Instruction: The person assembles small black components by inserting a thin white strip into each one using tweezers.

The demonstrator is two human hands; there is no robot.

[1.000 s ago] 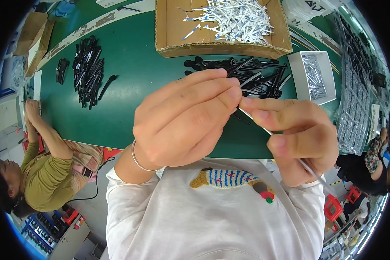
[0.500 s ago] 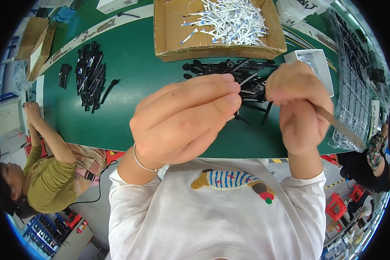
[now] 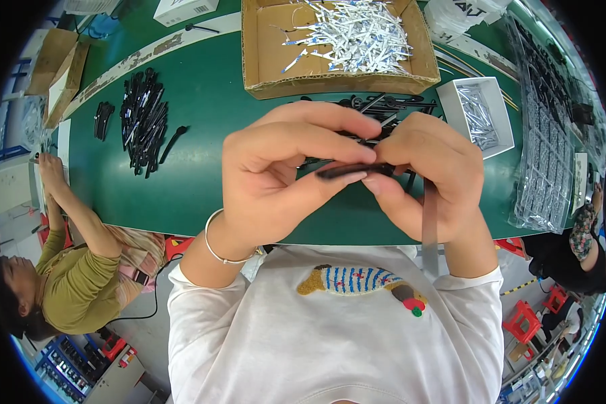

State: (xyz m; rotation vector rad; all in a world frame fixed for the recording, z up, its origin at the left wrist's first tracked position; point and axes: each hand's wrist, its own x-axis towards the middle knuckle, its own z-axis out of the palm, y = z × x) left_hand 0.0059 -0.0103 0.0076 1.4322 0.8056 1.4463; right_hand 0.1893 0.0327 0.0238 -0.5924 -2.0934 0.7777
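Note:
Between my two hands is a slim black part (image 3: 347,171), blurred by motion. My left hand (image 3: 269,175) pinches it between thumb and fingers. The thumb and forefinger of my right hand (image 3: 438,168) press at its other end. A flat grey strip (image 3: 429,229) sticks down out of my right hand, its upper end hidden in the palm. Behind my fingers lies a heap of similar black parts (image 3: 411,103), partly covered by my hands.
Beyond the heap stands a cardboard box (image 3: 266,86) of white slips. A white box (image 3: 505,128) of thin silvery pieces sits to the right, beside clear plastic trays (image 3: 542,182). More black parts (image 3: 143,121) lie on the green table at left. A co-worker (image 3: 74,283) sits on the left.
My hands have come together; the right moved left to meet the left. The black part now shows between them. The grey strip has swung from slanting right to hanging down.

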